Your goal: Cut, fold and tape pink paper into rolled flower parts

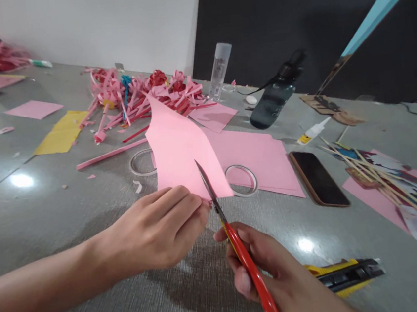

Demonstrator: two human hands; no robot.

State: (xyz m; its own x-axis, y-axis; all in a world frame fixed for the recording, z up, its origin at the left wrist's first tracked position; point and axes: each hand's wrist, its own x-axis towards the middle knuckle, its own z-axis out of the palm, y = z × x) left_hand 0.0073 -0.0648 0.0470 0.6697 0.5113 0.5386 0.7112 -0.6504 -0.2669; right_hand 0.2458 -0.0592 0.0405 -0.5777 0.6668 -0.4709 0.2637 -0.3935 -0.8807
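Note:
My left hand [157,231] pinches the near edge of a pink paper sheet [178,149], holding it up off the grey table [68,210]. My right hand [276,273] grips red-handled scissors [241,252]. Their blades [205,181] point up into the sheet's lower edge, beside my left fingertips. The sheet curls upward toward a far point.
Flat pink paper [256,156] with a tape ring [241,180] lies behind, a second ring [140,163] to its left. A phone [319,179], dark bottle [277,99], clear tube [220,70], glue [313,131], yellow cutter [347,273], wooden sticks [378,178] and a heap of pink strips [138,94] surround.

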